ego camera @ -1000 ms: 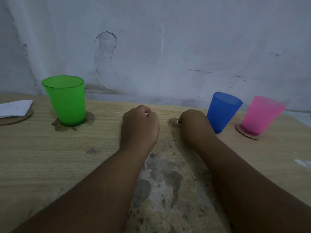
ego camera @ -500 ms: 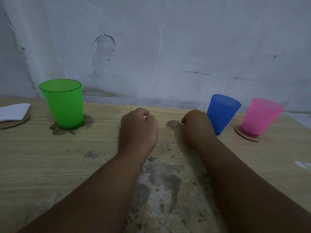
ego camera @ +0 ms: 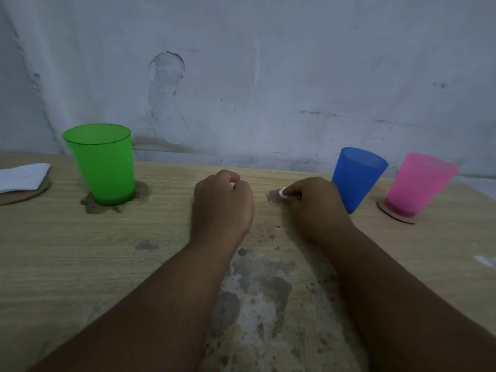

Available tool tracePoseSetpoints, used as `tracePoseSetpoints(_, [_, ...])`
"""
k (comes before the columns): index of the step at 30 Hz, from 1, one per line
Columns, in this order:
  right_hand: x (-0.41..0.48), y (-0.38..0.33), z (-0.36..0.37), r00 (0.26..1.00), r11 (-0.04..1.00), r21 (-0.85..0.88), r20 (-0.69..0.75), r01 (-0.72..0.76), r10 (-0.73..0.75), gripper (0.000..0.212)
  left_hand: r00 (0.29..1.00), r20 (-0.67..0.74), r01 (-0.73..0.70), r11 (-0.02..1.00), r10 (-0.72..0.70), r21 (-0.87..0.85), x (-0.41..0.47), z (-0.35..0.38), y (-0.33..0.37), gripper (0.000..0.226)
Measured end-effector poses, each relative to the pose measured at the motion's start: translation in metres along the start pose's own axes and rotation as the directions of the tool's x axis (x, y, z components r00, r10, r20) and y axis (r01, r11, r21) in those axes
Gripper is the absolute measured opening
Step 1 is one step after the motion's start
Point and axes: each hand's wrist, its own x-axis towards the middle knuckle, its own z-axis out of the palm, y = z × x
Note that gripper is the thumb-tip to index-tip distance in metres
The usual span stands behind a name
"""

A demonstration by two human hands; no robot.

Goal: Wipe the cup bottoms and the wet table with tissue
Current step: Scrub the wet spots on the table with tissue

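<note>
Right hand (ego camera: pixel 314 208) is down on the counter (ego camera: pixel 53 251), knuckles up, thumb and forefinger pinching a small white wad of tissue (ego camera: pixel 282 192) and pressing it onto a dark wet spot (ego camera: pixel 274 198) just ahead of the fingertips. Left hand (ego camera: pixel 222 204) sits beside it, clear of the spot, curled into a fist with nothing showing inside. So by my read this is the counter-wiping step, working the middle spot. Just behind the right hand stands the blue cup (ego camera: pixel 355 178), upright on the bare counter; whether the knuckles touch it I can't tell. Beyond that is the pink cup (ego camera: pixel 418 183), parked on a cardboard coaster (ego camera: pixel 394 215). Over on the left, well apart from both hands, the green cup (ego camera: pixel 103 165) stands in a dark puddle (ego camera: pixel 90 206) that spreads round its base, and that looks like unfinished work. Further left again, a folded tissue (ego camera: pixel 22 177) lies on the other cardboard coaster (ego camera: pixel 16 196). Nearer the person, a mottled grey patch (ego camera: pixel 255 291) runs between the forearms; wet or just worn, I can't say. Next move, I'd judge: rub the wad across the spot until it lightens. The wad is tiny, though, so the green cup's puddle probably calls for the folded tissue, with the cup lifted so its bottom and the ring beneath both get wiped.
</note>
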Motion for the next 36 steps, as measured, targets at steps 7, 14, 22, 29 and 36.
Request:
tracePoseSetpoints(7, [0.023, -0.016, 0.004, 0.99, 0.987, -0.102, 0.059, -0.122, 0.128, 0.031, 1.0, -0.015, -0.017, 1.0, 0.017, 0.018, 0.002, 0.002, -0.001, 0.049])
tracePoseSetpoints(14, [0.012, -0.02, 0.009, 0.994, 0.989, -0.123, 0.078, 0.082, -0.073, 0.022, 1.0, -0.01, -0.025, 0.999, 0.025, 0.04, 0.004, 0.003, -0.004, 0.043])
tracePoseSetpoints(22, [0.004, 0.007, 0.001, 0.996, 0.998, 0.053, -0.085, -0.035, 0.039, 0.036, 1.0, -0.01, -0.02, 0.999, 0.02, 0.033, 0.004, 0.002, -0.004, 0.046])
tracePoseSetpoints(29, [0.024, -0.029, 0.012, 0.994, 0.974, -0.222, 0.109, 0.039, -0.015, 0.022, 0.999, -0.013, -0.044, 0.997, 0.045, 0.059, 0.005, 0.004, -0.006, 0.045])
tracePoseSetpoints(36, [0.001, -0.014, -0.001, 0.99, 0.991, -0.015, 0.052, 0.132, -0.131, 0.031, 0.999, -0.006, -0.039, 0.998, 0.039, 0.048, 0.006, 0.004, -0.005, 0.043])
